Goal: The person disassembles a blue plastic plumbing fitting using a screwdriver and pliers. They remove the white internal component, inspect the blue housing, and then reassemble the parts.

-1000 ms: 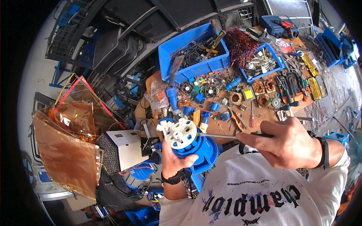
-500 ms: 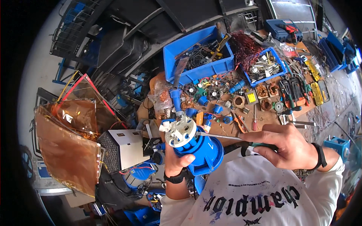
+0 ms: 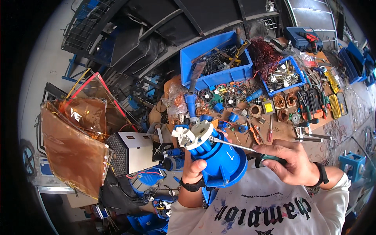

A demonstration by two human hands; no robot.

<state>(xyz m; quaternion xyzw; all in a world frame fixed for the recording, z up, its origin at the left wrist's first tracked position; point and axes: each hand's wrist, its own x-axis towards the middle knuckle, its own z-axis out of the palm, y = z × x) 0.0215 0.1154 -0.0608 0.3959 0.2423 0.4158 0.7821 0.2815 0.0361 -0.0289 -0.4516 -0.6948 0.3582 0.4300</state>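
Grasped in my left hand [image 3: 194, 169] is a blue plastic housing [image 3: 223, 164], tilted, with a white slotted disc [image 3: 199, 132] on blue posts at its upper end. My right hand [image 3: 282, 158] grips a screwdriver with a dark green handle [image 3: 272, 159], index finger along the tool. Its steel shaft [image 3: 237, 145] runs leftward, with the tip at the right edge of the disc, where the exact contact is too small to tell. My left fingers are partly hidden behind the housing.
Behind my hands, a cluttered wooden bench [image 3: 260, 122] holds blue crates [image 3: 215, 80], fasteners, pliers, hex keys and a drill case [image 3: 303, 37]. At left stand copper-coloured panels [image 3: 72, 147] and a white-and-black box [image 3: 139, 154]. A blue metal frame [image 3: 351, 160] is at right.
The housing, my left hand and the screwdriver have shifted right and tilted slightly, with more of the housing's side showing. My right hand is a little lower. The surroundings appear shifted in view.
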